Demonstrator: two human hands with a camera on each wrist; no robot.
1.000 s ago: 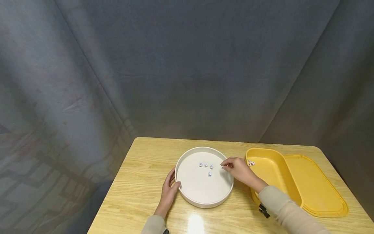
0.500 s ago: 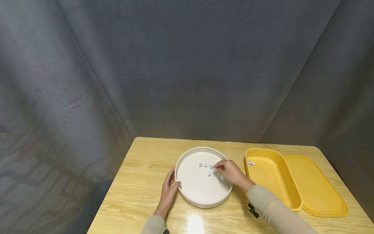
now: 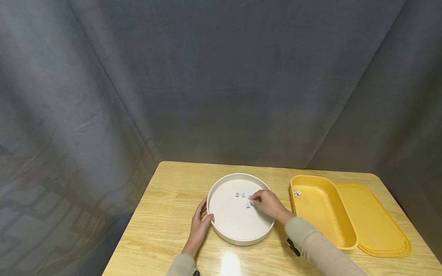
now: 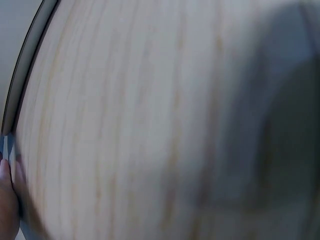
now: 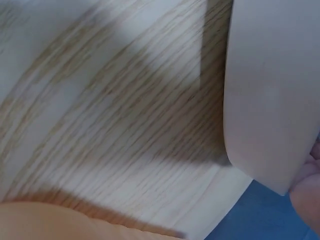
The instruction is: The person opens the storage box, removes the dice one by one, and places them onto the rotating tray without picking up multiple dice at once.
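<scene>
A round white tray sits mid-table with several small white dice lying in its far half. My right hand reaches in from the right and pinches one more die low over the tray floor, beside the loose ones. My left hand grips the tray's left rim, thumb over the edge and fingers on the outer wall. The right wrist view shows the tray's white wall close up. The left wrist view is blurred wood, with a finger at its left edge.
An open yellow box stands right of the tray with two dice in its far left corner. Its yellow lid lies flat beside it. The wooden table ends near the lid; grey curtain hangs behind.
My right hand has moved left from the yellow box's edge across the tray rim and down toward the dice, carrying the pinched die. The left hand has stayed on the rim.
</scene>
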